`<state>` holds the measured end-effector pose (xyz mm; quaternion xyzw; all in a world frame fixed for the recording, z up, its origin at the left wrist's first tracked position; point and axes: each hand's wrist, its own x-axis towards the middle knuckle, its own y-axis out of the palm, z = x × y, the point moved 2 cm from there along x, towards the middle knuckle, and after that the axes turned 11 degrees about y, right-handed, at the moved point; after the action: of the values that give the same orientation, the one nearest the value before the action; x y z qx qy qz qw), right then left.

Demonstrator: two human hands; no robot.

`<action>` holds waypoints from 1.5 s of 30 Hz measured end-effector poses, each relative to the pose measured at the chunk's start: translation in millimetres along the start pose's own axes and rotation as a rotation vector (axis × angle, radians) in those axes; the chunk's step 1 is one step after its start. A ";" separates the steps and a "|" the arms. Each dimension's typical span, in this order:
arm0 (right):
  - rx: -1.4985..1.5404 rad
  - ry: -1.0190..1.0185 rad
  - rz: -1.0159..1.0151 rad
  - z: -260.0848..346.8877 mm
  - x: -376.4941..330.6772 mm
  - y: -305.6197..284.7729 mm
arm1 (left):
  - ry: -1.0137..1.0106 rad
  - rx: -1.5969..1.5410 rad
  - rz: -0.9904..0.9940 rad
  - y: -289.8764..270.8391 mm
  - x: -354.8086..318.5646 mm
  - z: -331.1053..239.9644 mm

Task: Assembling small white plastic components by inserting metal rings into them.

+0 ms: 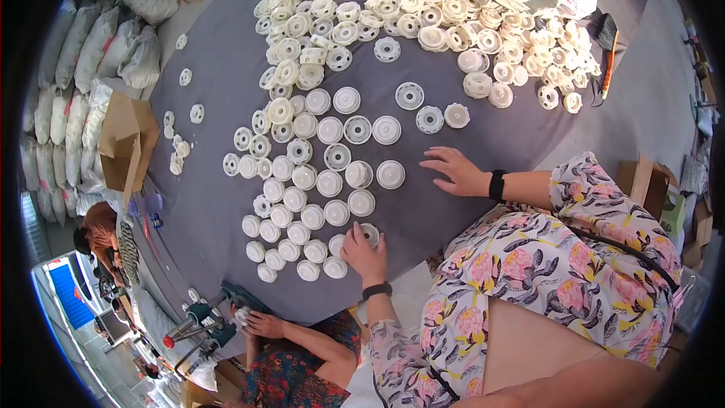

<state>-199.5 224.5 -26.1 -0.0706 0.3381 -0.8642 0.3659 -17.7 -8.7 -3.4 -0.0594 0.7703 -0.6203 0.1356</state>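
My left hand [365, 255] has its thumb and fingers round the edge of a white round plastic part [369, 235], at the near end of the laid-out rows. Part of that piece is hidden under the fingers. To the right, my right hand [458, 174] rests low over the grey cloth with fingers spread, holding nothing. Left of it stands a domed white part [390, 174]. Several similar round parts [329, 183] lie in rows, some with domed tops, others showing an open ring. A lone flat disc [456, 115] lies beyond my right hand.
A big heap of cream-white rings [393, 7] covers the far side of the grey-covered table [445, 257]. A brush with an orange handle [609, 68] lies far right. At the near left, a co-worker's hand [264, 325] works beside a hand press [208, 325]. Full sacks [98, 38] are stacked left.
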 end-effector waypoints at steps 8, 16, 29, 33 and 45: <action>0.085 0.214 -0.061 -22.3 -22.6 -9.7 | 0.115 -0.251 -0.348 -9.3 153.2 14.9; 0.100 0.406 -0.342 -63.0 -77.7 -66.1 | -0.006 0.035 0.091 18.0 202.2 10.8; -0.090 0.538 -1.008 -135.8 -57.1 -259.4 | 0.107 -0.103 -0.260 5.4 200.9 -65.9; 0.009 0.556 -0.966 -227.6 3.9 -332.5 | 0.524 -0.525 -0.334 7.2 252.0 -196.0; 0.002 0.807 -0.513 -289.9 -1.7 -468.3 | 0.934 -0.238 -0.376 14.6 380.0 -618.9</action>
<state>-579.1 616.0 51.3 0.1896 0.4239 -0.8854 -0.0198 -554.8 477.3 50.9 0.0712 0.7900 -0.5024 -0.3442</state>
